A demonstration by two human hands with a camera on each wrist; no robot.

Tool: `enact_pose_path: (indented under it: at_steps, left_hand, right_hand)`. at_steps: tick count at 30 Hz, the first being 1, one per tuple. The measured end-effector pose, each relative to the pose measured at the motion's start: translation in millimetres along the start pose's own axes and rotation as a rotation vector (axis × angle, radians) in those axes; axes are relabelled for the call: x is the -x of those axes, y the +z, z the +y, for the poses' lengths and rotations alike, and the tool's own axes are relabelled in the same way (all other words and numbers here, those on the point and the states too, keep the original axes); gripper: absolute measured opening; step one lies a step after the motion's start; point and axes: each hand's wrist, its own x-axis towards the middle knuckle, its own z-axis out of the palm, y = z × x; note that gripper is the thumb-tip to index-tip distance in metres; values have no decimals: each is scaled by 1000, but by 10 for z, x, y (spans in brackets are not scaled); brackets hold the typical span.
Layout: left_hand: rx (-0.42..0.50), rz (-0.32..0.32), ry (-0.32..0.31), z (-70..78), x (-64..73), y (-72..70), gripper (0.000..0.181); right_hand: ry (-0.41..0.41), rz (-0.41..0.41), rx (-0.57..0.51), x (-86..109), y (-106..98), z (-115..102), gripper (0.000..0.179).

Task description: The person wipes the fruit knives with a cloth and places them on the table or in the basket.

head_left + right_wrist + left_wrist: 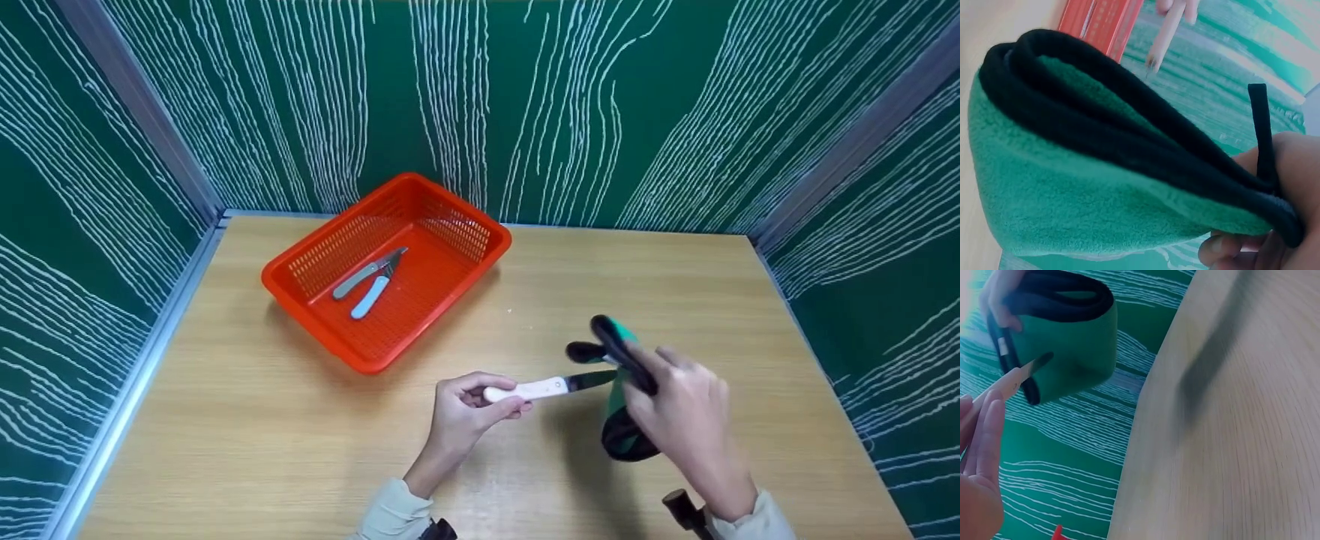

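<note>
My left hand [472,409] pinches a small knife [529,390] by its pale handle, with the dark blade pointing right. In my right hand [686,412] is a folded green cloth [1084,191] with black edging, gripped along one side. Its looped folds hang out from the fingers in the right wrist view. The blade tip overlaps the cloth in the head view, and in the left wrist view the blade [1043,363] lies in front of the green face. Both hands are raised above the table, and the cloth casts a shadow beneath it.
An orange-red plastic basket [457,300] stands on the wooden table [300,450], left of the hands and farther back. Inside it lies a hand tool [371,295] with two light grey handles, spread apart. Green panels [450,97] with white wavy lines enclose the table's back and sides.
</note>
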Motion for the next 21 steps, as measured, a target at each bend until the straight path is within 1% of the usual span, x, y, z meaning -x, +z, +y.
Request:
enact_pose_path:
  at_steps: [6, 10, 13, 17, 21]
  left_hand:
    - [11, 23, 13, -1, -8, 34, 25]
    - [26, 28, 25, -2, -2, 32, 26]
    - [45, 21, 51, -1, 1, 30, 26]
    - [100, 6, 88, -4, -2, 30, 25]
    - [138, -9, 113, -13, -2, 28, 25]
  right_hand:
    - [-119, -26, -18, 57, 57, -191, 38]
    - [-183, -61, -14, 97, 99, -243, 36]
    - [-227, -83, -4, 134, 130, -255, 34]
    - [-264, -69, 8, 172, 168, -248, 36]
    - [-271, -52, 13, 194, 189, -219, 35]
